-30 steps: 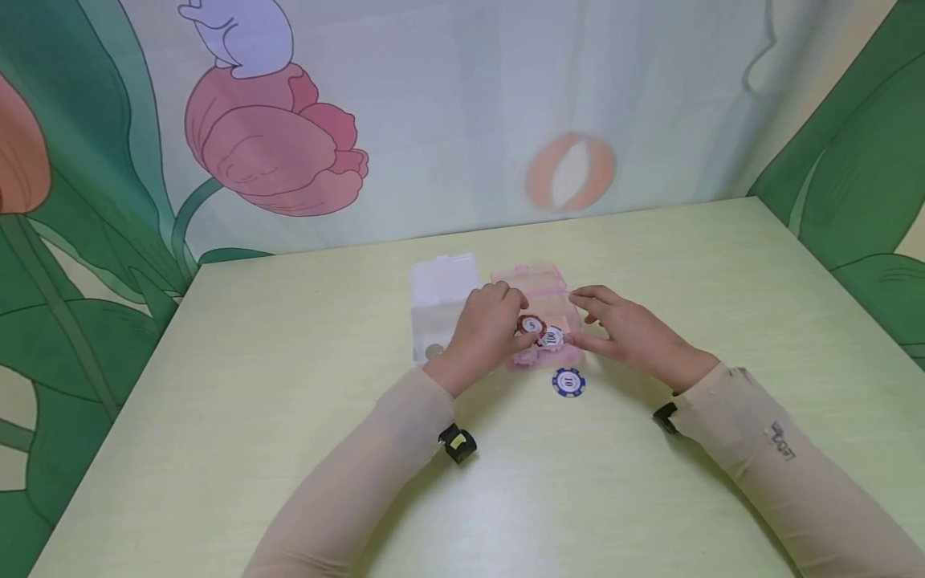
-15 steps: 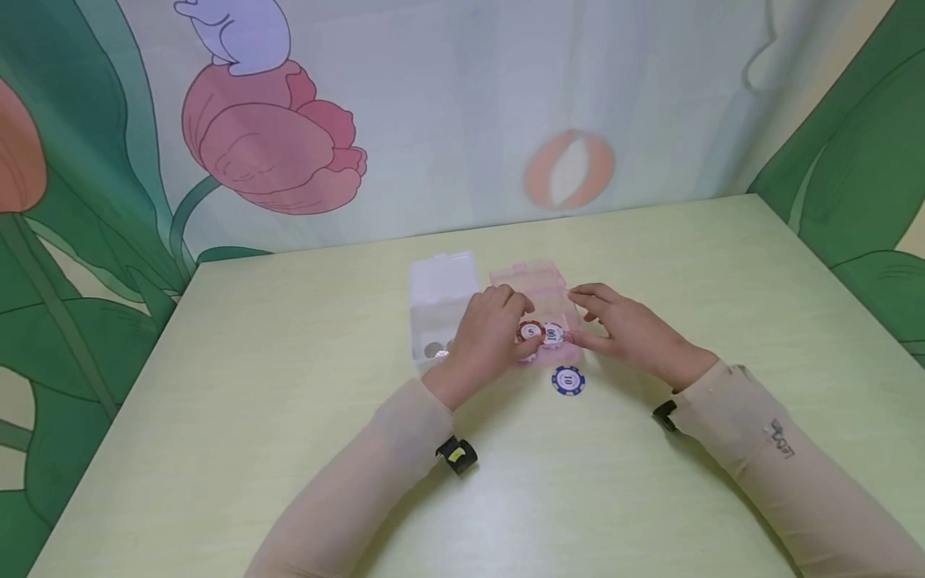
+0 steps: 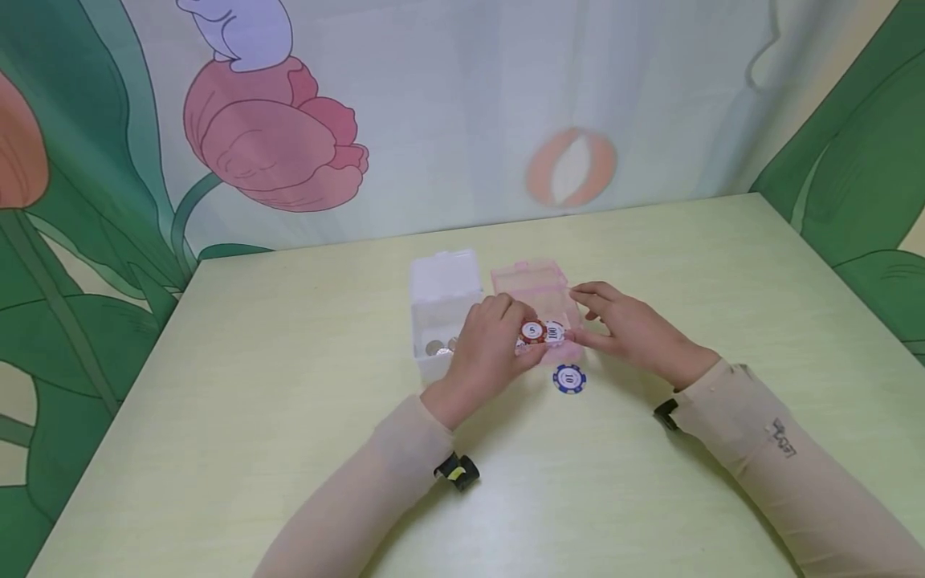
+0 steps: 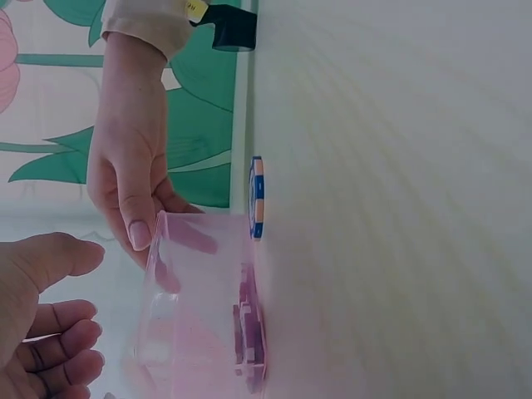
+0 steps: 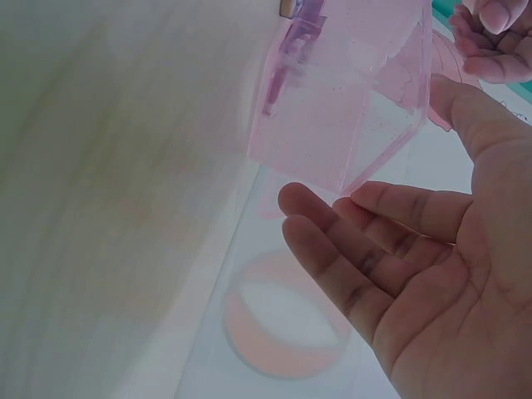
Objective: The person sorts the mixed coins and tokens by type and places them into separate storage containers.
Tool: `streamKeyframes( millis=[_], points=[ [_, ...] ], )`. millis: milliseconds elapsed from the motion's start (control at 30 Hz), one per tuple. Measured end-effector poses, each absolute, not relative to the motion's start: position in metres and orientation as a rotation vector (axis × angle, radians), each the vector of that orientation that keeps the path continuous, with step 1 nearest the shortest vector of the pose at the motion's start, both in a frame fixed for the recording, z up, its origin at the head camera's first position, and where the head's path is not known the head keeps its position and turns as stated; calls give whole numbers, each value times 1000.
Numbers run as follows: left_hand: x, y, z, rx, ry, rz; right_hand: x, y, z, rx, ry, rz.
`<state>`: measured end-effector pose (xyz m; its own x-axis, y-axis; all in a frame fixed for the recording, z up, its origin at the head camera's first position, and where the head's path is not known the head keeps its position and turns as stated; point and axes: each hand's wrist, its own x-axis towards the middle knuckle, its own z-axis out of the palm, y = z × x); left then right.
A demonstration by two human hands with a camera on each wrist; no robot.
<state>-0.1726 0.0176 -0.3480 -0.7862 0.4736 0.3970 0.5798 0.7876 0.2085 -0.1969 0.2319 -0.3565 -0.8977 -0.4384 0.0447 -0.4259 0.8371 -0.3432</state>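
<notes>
A pink see-through box stands with its lid folded back. Inside are poker chips: a red chip marked 5, a white chip marked 100 and others partly covered. My left hand hovers over the box's near left part; the left wrist view shows its fingers loosely bent with nothing between them. My right hand holds the box's right end, the thumb at one corner and fingers at the other. A blue chip marked 10 lies on the table before the box.
A white box with its lid raised stands left of the pink one, with several coins in it. Both boxes rest on the pale green table. Behind the table hangs a printed curtain.
The red chip has settled flatter in the pink box. My left hand has shifted slightly toward me, showing more of the white box's coins. My right hand stays at the pink box.
</notes>
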Motion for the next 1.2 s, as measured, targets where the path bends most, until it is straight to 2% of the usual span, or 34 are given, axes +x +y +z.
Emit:
streamKeyframes(
  millis=[433, 1200],
  points=[
    [-162, 19, -355, -891, -2580, -577, -197, 231, -356, -703, 2988, -546],
    [-144, 34, -367, -985, -2611, -351, -196, 232, -357, -732, 2987, -565]
  ],
)
